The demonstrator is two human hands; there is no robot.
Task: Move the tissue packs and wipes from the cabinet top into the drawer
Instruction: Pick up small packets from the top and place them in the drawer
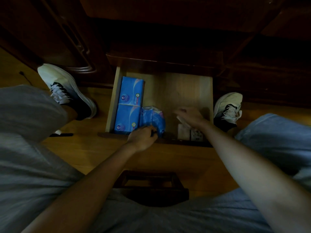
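We look straight down from a seated person's head at an open wooden drawer (188, 84) in the middle of the frame, pulled out from a dark wooden cabinet (159, 31) that fills the top. The room is dim.

Along the drawer's left wall lie two blue tissue packs end to end: the far pack (132, 89) toward the top, the near pack (127, 119) just below it and touching it. To their right, at the drawer's lower edge, sits a third, crumpled blue pack (154, 117), tilted and pressed against the near pack.

The left hand (142, 137), at centre frame, has its fingers curled around the lower edge of the crumpled pack, gripping it. The right hand (189, 116), to the right of centre, hovers low over the drawer's lower right corner; it is blurred, its fingers look loosely spread, and we cannot tell whether it holds anything. Just beneath it lie pale white packets (190, 132), possibly wipes, against the drawer's front edge; their print is too dark to read.

Both forearms reach in from the bottom of the frame. Grey shorts (33, 148) cover the knees at the lower left and lower right. A white and black shoe (65, 88) rests on the yellow wooden floor (168, 160) at the left, another shoe (228, 108) at the right beside the drawer.
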